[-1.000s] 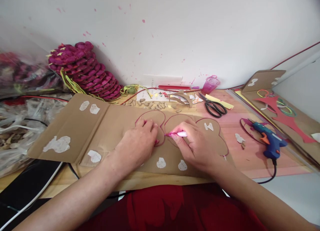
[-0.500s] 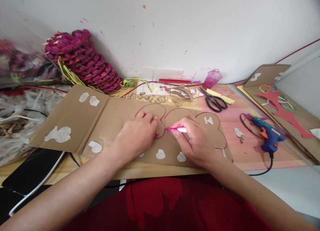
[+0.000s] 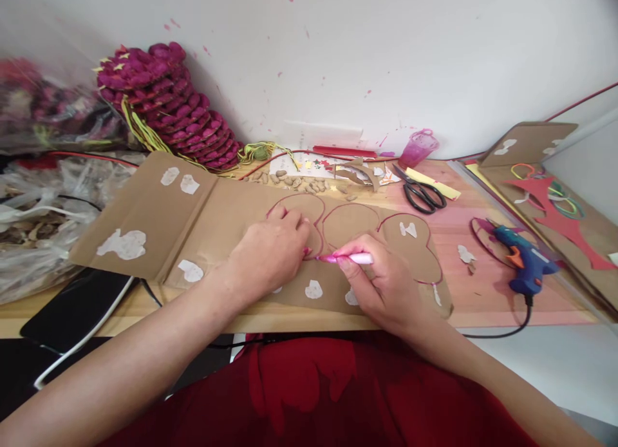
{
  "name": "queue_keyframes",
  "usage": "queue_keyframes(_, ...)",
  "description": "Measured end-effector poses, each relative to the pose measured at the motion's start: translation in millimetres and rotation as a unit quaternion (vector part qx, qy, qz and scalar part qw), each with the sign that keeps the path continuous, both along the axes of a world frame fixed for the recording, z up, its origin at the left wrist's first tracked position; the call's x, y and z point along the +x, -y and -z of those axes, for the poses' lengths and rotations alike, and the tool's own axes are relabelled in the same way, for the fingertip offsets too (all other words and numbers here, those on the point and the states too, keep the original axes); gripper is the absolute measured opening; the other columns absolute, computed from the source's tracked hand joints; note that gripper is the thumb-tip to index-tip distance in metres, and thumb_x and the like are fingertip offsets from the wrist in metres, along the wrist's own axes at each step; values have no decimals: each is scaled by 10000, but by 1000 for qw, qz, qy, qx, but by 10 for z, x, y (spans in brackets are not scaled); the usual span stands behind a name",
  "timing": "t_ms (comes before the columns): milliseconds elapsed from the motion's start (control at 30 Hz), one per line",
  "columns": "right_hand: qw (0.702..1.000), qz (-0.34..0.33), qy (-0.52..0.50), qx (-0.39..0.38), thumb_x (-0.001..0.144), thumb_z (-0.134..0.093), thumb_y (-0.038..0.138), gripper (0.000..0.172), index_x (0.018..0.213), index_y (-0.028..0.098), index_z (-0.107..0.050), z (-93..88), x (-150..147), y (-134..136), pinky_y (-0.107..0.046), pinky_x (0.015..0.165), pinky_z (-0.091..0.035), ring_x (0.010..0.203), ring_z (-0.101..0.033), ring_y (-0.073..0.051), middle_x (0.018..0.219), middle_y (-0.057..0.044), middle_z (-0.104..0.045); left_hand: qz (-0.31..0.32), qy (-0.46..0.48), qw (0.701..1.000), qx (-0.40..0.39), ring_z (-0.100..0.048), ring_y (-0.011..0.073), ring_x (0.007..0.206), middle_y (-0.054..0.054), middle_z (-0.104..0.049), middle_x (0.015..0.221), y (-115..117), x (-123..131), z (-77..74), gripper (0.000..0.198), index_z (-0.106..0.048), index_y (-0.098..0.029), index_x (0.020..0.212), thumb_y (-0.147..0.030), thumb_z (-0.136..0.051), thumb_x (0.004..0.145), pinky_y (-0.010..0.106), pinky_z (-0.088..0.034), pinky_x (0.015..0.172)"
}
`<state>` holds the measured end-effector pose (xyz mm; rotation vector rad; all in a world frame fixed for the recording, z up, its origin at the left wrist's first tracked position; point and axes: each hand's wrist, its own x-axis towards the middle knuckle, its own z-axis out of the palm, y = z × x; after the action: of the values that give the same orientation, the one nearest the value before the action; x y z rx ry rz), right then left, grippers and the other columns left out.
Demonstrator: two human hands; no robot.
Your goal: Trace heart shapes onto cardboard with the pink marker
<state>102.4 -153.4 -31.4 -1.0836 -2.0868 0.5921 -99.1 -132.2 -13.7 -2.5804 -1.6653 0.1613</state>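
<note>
A long sheet of brown cardboard (image 3: 212, 209) with torn white paper patches lies across the desk and bears magenta curved outlines (image 3: 351, 205), like hearts. My left hand (image 3: 273, 247) rests on it over the left outline, fingers bent and pressing down. Whether anything else lies under that palm is hidden. My right hand (image 3: 381, 279) is closed around a white and pink marker pen (image 3: 360, 258). The pen's tip meets the cardboard at the lower edge of the left outline, close to my left fingers.
Behind the cardboard lie peanuts (image 3: 290, 181), black scissors (image 3: 422, 194) and a pink cup (image 3: 418, 148). A blue glue gun (image 3: 528, 263) with a cable lies at right. A magenta layered piece (image 3: 178, 112) leans at the wall; a phone (image 3: 72, 308) and plastic bags (image 3: 33, 221) are at left.
The pen tip has moved down and slightly left along the outline's lower edge, my right hand with it. My left hand stays on the cardboard. The whole view has shifted a little.
</note>
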Motion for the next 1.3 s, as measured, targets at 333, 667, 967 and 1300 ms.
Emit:
queue_keyframes(333,999,38,1,-39,977,-549,232,78,914,234,-596,-98,57,-259,-299,638,-442,728,-629,-166,828,-9,-696,7,-6,1000,-1,-540,299,1177,136,-627,1224,-17,-10,9,346,-611,-166,1274,-314,-507,979,320,-550,683)
queue_keyframes(667,999,43,6,22,983,-544,241,74,931,223,-594,-30,56,-265,-308,698,-455,785,-630,-173,871,-22,-699,43,1,999,-32,-546,307,1163,153,-610,1255,-100,-81,-8,339,-617,-127,1274,-252,-499,981,404,-539,876)
queue_keyframes(967,996,-27,28,75,974,-546,181,64,969,189,-609,14,8,-44,-301,795,-458,866,-592,-170,869,-20,-682,43,11,998,-54,-552,329,1174,159,-617,1227,-153,-85,-42,347,-636,-128,1258,-302,-536,975,409,-516,893)
queue_keyframes(1300,995,-23,42,91,990,-545,207,71,955,194,-605,9,27,-51,-278,749,-457,824,-611,-155,855,-11,-668,97,39,991,-84,-648,264,963,140,-651,1115,-534,-89,-105,323,-680,-139,1057,-348,-743,818,315,-475,734)
